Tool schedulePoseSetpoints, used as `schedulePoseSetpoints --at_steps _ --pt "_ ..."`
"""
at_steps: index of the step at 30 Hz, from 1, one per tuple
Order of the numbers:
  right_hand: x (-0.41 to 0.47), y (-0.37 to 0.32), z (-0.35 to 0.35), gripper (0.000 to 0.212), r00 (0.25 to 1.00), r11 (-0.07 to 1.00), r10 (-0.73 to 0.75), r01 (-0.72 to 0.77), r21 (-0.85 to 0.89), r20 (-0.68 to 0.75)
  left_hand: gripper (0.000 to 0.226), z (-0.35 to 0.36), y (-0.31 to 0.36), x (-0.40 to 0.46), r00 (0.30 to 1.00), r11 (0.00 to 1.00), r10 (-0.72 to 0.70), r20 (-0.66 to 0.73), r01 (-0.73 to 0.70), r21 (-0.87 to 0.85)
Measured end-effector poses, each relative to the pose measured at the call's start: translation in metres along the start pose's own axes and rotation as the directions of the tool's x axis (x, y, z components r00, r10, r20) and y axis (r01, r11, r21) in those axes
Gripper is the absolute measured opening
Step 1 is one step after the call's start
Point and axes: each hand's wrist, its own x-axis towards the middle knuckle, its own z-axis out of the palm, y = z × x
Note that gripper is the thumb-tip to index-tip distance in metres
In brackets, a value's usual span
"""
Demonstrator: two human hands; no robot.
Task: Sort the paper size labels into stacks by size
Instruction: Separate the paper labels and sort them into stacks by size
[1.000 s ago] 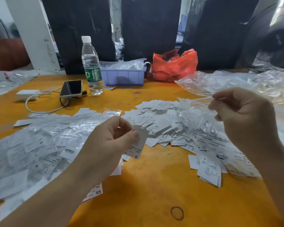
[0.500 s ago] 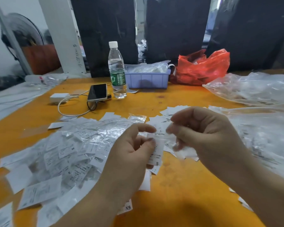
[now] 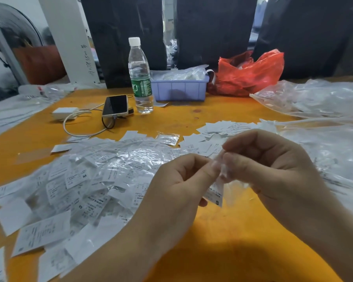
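With my left hand [image 3: 177, 186] and right hand [image 3: 261, 165] both pinching the S label [image 3: 216, 195], I should read it squarely before stacking.

Matt paper labels [image 3: 75, 180], glossy plastic sleeves [image 3: 130, 157]

Water bottle [image 3: 140, 78] upright btwn phone [image 3: 115, 105] & lilac bin [image 3: 181, 89]; red bag [image 3: 251, 73] beside.

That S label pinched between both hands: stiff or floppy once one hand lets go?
Likely floppy: the S label is thin paper and already hangs bent below the left hand and right hand. Probably very light, so a draught may lift it. Its clear sleeve looks glossy, perhaps slippery.
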Motion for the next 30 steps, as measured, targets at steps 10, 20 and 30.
schedulePoseSetpoints --at_steps 10,20,30 --pt "0.0 0.001 -0.011 0.022 0.995 0.998 0.039 -0.043 0.037 0.088 0.017 0.002 -0.005 0.005 0.997 0.995 -0.002 -0.078 0.01 0.099" --pt "0.015 -0.015 -0.039 0.026 0.985 0.579 -0.155 0.151 -0.801 0.073 0.028 -0.01 -0.009 0.005 0.986 0.988 0.028 -0.167 -0.003 0.151" --pt "0.031 -0.039 -0.097 0.024 0.938 0.077 0.133 -0.331 -0.941 -0.319 0.026 0.004 -0.01 0.0 0.996 0.97 0.063 -0.066 -0.046 0.24"
